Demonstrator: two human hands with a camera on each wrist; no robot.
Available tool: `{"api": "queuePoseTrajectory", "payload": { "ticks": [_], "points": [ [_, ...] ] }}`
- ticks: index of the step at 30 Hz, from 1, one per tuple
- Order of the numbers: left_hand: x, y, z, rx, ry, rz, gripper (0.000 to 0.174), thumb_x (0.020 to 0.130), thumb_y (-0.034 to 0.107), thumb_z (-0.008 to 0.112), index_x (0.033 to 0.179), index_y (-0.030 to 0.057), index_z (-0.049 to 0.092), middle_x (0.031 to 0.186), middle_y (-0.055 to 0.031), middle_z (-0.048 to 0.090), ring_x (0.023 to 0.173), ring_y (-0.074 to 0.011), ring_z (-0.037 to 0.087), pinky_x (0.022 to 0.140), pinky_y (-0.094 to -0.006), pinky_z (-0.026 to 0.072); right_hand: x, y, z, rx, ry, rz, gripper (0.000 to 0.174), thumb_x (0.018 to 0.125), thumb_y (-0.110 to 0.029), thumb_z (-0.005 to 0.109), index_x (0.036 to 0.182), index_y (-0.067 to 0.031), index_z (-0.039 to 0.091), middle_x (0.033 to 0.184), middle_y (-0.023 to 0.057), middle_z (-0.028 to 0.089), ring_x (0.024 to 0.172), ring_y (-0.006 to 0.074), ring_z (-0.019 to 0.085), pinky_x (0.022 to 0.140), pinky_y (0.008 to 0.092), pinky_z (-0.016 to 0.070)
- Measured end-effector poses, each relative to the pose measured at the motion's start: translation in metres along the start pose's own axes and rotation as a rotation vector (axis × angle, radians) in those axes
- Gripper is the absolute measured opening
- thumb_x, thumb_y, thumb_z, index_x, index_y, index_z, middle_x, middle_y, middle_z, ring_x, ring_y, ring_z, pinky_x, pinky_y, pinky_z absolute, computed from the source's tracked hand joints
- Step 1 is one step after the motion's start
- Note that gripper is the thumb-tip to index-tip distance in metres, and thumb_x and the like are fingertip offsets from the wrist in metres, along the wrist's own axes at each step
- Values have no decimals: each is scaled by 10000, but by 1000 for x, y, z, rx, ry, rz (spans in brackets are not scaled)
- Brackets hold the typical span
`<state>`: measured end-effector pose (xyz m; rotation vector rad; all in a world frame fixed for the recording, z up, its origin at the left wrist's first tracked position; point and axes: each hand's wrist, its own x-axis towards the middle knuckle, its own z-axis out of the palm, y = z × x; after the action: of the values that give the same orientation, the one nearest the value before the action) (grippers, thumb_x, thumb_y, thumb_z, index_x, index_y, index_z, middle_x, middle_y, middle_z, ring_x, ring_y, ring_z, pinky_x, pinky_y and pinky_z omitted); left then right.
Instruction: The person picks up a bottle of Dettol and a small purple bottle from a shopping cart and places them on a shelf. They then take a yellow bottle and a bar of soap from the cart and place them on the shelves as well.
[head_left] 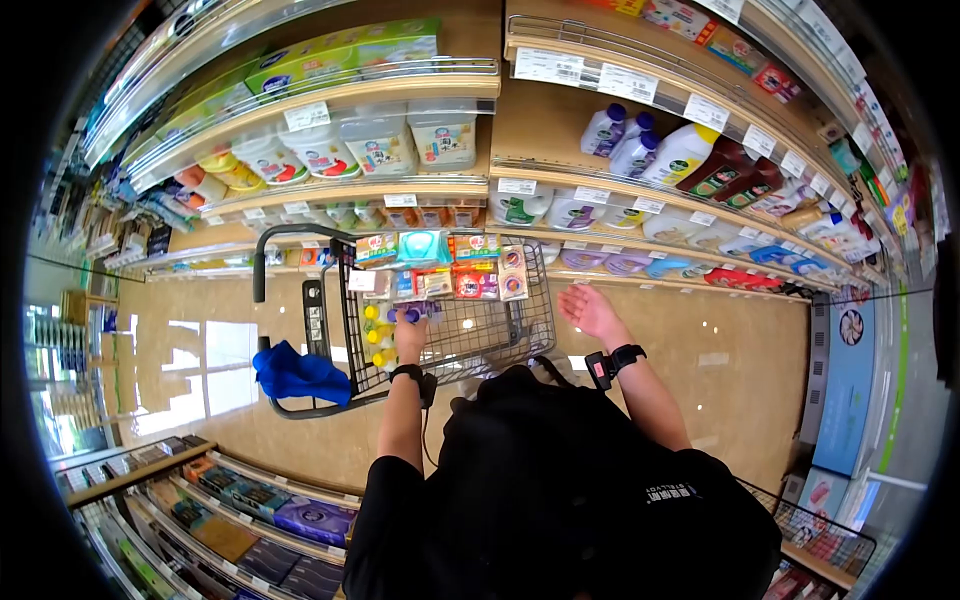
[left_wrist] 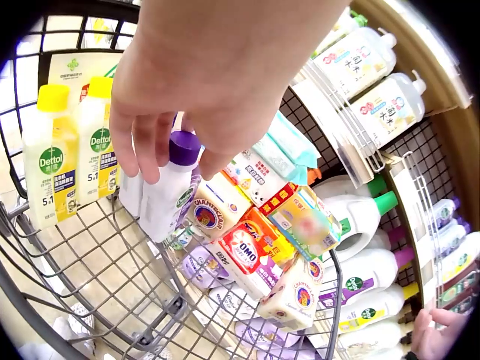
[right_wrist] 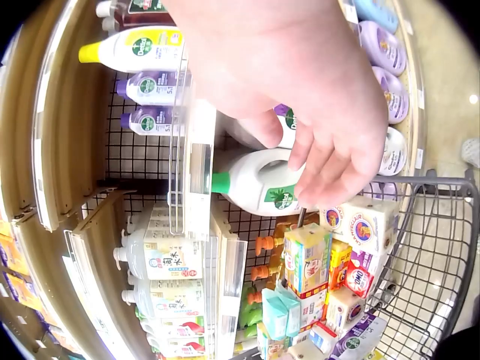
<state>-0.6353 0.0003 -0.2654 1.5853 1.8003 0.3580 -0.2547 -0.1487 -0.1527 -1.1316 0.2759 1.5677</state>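
My left hand (head_left: 411,342) is inside the shopping cart (head_left: 530,300). In the left wrist view that hand (left_wrist: 187,82) grips a white bottle with a purple cap (left_wrist: 184,148) near its top, and a second white bottle beside it is partly hidden by the fingers. Yellow-capped Dettol bottles (left_wrist: 51,161) stand upright to its left. Beyond them lie stacked soap packs (left_wrist: 247,255) and a teal pack (left_wrist: 289,150). My right hand (head_left: 593,312) hangs in the air right of the cart, palm up with relaxed fingers; the right wrist view shows this hand (right_wrist: 300,97) holding nothing.
Shelves (head_left: 400,88) of detergent bottles and boxes run along the cart's far side. A blue cloth (head_left: 303,374) hangs at the cart's handle end. Behind the person stands another shelf of boxes (head_left: 315,518), and a wire basket (head_left: 825,535) is at lower right.
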Motion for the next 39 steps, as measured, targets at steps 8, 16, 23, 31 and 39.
{"api": "queuePoseTrajectory", "payload": {
  "ticks": [8,16,23,31,39],
  "points": [
    [13,7,-6,36,-9,21,485,748,302,676,1122,51,496,1005,-227,633,937,-418,597,800,-460,471,-5,-5,-7,39,36,-53,285,901,-293,536,1050,-50,515,1130,151,602,1039,267,578,890,417,480],
    [23,21,-12,245,-126,-21,513,776,390,639,1122,34,512,1021,-191,649,962,-377,608,821,-458,473,-9,-10,-7,57,48,-89,282,913,-297,521,1047,-50,515,1115,145,609,1020,263,586,878,411,486],
    [8,37,-18,255,-114,38,467,764,371,643,1071,43,516,957,-205,654,904,-379,623,774,-465,484,-8,-8,-7,56,68,-69,286,919,-295,509,1060,-47,518,1076,139,627,991,261,597,869,402,491],
    [-16,75,-38,142,-59,238,383,731,324,665,960,50,525,811,-190,649,771,-379,623,687,-457,482,-4,-10,-7,56,59,-50,275,907,-287,520,1035,-44,520,1066,141,629,973,266,597,867,400,489],
    [-32,141,-52,-7,-82,427,356,704,278,716,923,57,542,697,-118,597,665,-290,610,605,-393,467,13,-7,6,30,-35,-23,279,897,-298,535,1034,-55,542,1101,142,618,982,275,588,892,404,474]
  ]
}}
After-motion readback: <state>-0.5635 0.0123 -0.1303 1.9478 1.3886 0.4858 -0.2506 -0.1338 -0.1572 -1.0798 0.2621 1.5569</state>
